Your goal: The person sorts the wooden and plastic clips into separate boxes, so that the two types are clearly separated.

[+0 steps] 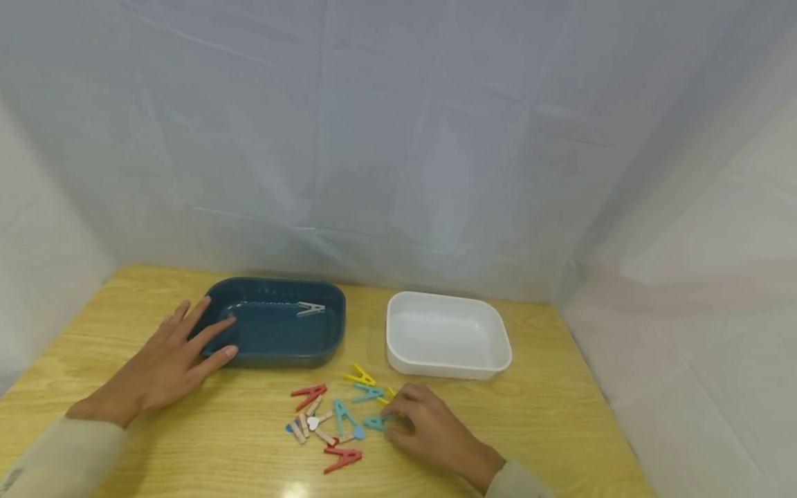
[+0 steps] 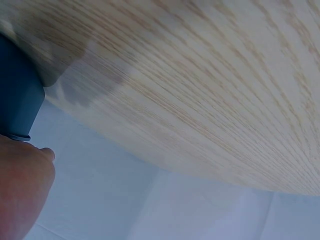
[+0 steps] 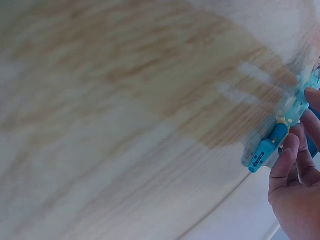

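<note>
My left hand [image 1: 171, 363] rests on the left end of a dark blue tray [image 1: 280, 361], its fingers spread over the rim. A pale clothespin [image 1: 310, 309] lies inside that tray. In the left wrist view, part of the left hand [image 2: 22, 185] shows beside the tray's wall [image 2: 20, 95]. My right hand [image 1: 432, 429] pinches the end of a light-blue clothespin [image 1: 375, 422] on the table between thumb and fingertips. Light-blue plastic also shows at the right hand's [image 3: 300, 185] fingers in the right wrist view. Left of that hand lie a red clothespin [image 1: 344, 457] and another light-blue clothespin [image 1: 344, 413].
A white tray [image 1: 448, 370] stands right of the blue one. Yellow clothespins [image 1: 361, 375], a further red clothespin [image 1: 309, 395] and several small wooden clothespins [image 1: 299, 432] with heart shapes lie in a loose group. White sheeting [image 1: 386, 138] surrounds the wooden table [image 1: 554, 415].
</note>
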A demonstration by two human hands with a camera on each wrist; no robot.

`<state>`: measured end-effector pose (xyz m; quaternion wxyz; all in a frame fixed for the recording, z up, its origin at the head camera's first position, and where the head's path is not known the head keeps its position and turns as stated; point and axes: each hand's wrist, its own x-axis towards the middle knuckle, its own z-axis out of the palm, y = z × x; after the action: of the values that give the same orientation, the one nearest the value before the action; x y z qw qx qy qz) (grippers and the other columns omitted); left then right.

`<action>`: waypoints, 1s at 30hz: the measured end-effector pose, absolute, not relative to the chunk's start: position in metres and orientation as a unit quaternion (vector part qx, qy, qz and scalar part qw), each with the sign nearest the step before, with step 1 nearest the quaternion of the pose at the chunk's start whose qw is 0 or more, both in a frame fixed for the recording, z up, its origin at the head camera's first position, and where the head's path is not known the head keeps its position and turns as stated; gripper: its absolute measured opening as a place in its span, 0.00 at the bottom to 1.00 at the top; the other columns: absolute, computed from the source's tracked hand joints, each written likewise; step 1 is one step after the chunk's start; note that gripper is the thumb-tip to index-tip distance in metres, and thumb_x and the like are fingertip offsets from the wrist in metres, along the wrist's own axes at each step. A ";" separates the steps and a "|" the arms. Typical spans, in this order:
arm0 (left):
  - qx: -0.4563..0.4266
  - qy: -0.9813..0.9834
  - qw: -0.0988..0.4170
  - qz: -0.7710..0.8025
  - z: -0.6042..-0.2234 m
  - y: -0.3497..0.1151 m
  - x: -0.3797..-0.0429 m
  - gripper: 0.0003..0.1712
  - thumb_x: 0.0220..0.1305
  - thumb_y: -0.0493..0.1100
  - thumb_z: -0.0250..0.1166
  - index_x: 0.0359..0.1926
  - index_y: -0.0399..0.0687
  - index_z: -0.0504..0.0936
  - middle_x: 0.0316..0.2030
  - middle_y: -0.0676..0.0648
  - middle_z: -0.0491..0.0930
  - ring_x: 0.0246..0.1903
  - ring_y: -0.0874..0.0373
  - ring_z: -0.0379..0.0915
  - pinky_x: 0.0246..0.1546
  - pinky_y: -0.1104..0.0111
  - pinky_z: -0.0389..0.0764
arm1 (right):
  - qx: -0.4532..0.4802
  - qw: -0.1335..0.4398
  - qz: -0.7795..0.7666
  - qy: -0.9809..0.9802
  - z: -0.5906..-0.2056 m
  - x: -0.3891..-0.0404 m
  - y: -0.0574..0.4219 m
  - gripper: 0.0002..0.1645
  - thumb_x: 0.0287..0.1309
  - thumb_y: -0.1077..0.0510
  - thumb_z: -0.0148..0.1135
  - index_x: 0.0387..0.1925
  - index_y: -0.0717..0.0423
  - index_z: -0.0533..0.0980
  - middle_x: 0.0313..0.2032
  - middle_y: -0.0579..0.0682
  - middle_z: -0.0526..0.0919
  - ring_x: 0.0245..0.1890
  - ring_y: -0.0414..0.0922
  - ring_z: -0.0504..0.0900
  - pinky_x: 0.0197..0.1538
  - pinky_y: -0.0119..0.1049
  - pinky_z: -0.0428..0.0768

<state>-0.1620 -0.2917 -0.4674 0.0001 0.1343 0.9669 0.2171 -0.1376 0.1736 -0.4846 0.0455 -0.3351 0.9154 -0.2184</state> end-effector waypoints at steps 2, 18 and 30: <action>0.135 0.967 -0.001 0.217 -0.467 -0.292 -0.162 0.41 0.85 0.65 0.54 0.84 0.47 0.64 0.87 0.28 0.36 0.84 0.21 0.26 0.79 0.23 0.37 | -0.336 0.044 -0.217 0.915 -0.485 -0.138 0.173 0.10 0.70 0.51 0.75 0.51 0.45 0.89 0.45 0.37 0.82 0.46 0.31 0.75 0.53 0.29 0.83; 0.134 0.967 -0.005 0.218 -0.468 -0.292 -0.162 0.41 0.85 0.65 0.53 0.85 0.47 0.64 0.87 0.29 0.35 0.85 0.23 0.23 0.79 0.24 0.37 | -0.347 -0.011 -0.231 0.909 -0.472 -0.146 0.163 0.11 0.66 0.53 0.77 0.48 0.46 0.87 0.45 0.38 0.83 0.47 0.34 0.78 0.53 0.31 0.84; 0.134 0.965 -0.012 0.223 -0.468 -0.291 -0.161 0.40 0.84 0.64 0.55 0.84 0.46 0.66 0.87 0.27 0.38 0.84 0.22 0.26 0.79 0.23 0.39 | -0.353 -0.036 -0.235 0.905 -0.449 -0.163 0.137 0.14 0.66 0.53 0.79 0.51 0.48 0.87 0.46 0.44 0.85 0.49 0.39 0.80 0.56 0.33 0.84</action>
<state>-0.1614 -0.2912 -0.4676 -0.0124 0.1342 0.9655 0.2229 -0.1629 0.1372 -0.4488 -0.0356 -0.3534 0.9047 -0.2353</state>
